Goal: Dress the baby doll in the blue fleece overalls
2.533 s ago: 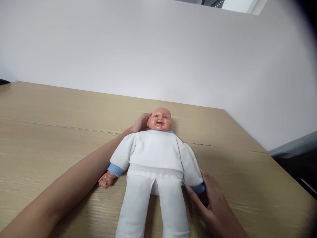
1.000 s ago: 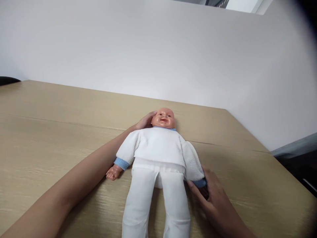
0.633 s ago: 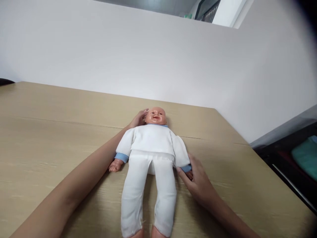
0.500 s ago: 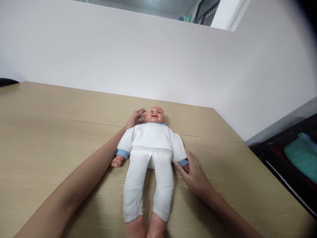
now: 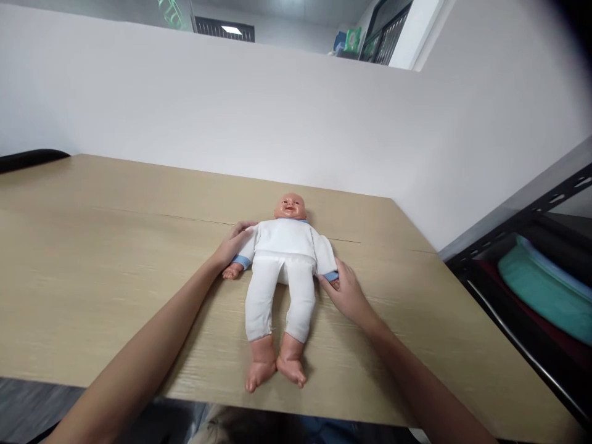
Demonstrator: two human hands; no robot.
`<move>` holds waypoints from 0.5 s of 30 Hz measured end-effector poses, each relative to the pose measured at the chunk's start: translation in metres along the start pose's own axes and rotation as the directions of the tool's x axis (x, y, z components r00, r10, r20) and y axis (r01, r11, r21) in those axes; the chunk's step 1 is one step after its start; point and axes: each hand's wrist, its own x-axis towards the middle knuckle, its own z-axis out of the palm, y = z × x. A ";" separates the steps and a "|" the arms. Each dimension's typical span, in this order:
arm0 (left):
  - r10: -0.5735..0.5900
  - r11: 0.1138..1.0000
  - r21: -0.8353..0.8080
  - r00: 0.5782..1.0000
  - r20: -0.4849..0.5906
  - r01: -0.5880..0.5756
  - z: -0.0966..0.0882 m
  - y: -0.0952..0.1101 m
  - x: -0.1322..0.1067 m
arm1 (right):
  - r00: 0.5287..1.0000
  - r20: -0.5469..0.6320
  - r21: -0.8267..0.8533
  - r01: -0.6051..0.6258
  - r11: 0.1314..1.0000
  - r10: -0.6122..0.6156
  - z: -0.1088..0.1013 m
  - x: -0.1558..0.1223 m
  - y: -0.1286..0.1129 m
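Note:
A baby doll [image 5: 285,237] lies face up on the wooden table, its bare feet toward me. It wears a white top and white trousers, with blue cuffs and a blue collar. My left hand [image 5: 235,242] is curled around the doll's sleeve on the left side, above the cuff. On the other side, my right hand [image 5: 348,295] grips the doll's other arm at the blue cuff [image 5: 331,276], thumb on the near side and fingers behind. The doll's hand there is mostly hidden by mine.
The wooden table [image 5: 139,265] meets a white partition wall [image 5: 222,117] at the back. A black metal rack [image 5: 522,330] holding a teal item [image 5: 541,287] stands along the right. A black curved object [image 5: 34,159] shows at the far left edge.
My left hand has come down from beside the doll's head onto its sleeve. The right hand keeps its hold at the cuff. The view has shifted, and the doll's feet and the table's front edge now show.

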 end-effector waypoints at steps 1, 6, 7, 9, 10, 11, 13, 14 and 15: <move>-0.003 1.000 0.026 1.000 -0.002 0.003 0.000 0.002 -0.006 | 1.000 0.003 0.005 0.002 1.000 -0.002 -0.001 0.000 -0.001; -0.110 0.986 0.126 0.994 0.004 0.108 0.002 0.017 -0.032 | 1.000 -0.005 -0.002 0.016 1.000 -0.016 0.000 0.000 -0.001; -0.163 0.978 0.134 0.986 0.021 0.159 0.003 0.019 -0.035 | 1.000 -0.011 -0.011 0.019 1.000 -0.019 0.001 0.000 -0.001; -0.242 0.963 0.134 0.969 0.052 0.234 0.006 0.021 -0.035 | 1.000 -0.020 -0.027 0.022 0.999 -0.023 0.004 0.002 0.001; -0.254 0.961 0.127 0.965 0.061 0.245 0.008 0.022 -0.034 | 0.999 -0.025 -0.034 0.021 0.999 -0.022 0.006 0.003 0.002; -0.248 0.964 0.118 0.967 0.064 0.239 0.011 0.022 -0.031 | 0.999 -0.034 -0.039 0.018 0.999 -0.019 0.008 0.005 0.003; -0.234 0.968 0.111 0.970 0.063 0.226 0.018 0.021 -0.025 | 0.998 -0.056 -0.044 0.004 0.999 -0.007 0.011 0.009 0.007; -0.231 0.968 0.112 0.971 0.061 0.223 0.022 0.021 -0.023 | 0.998 -0.068 -0.045 -0.005 0.999 0.002 0.013 0.010 0.008; -0.229 0.968 0.116 0.972 0.055 0.222 0.025 0.021 -0.021 | 0.996 -0.083 -0.045 -0.016 0.999 0.012 0.013 0.011 0.010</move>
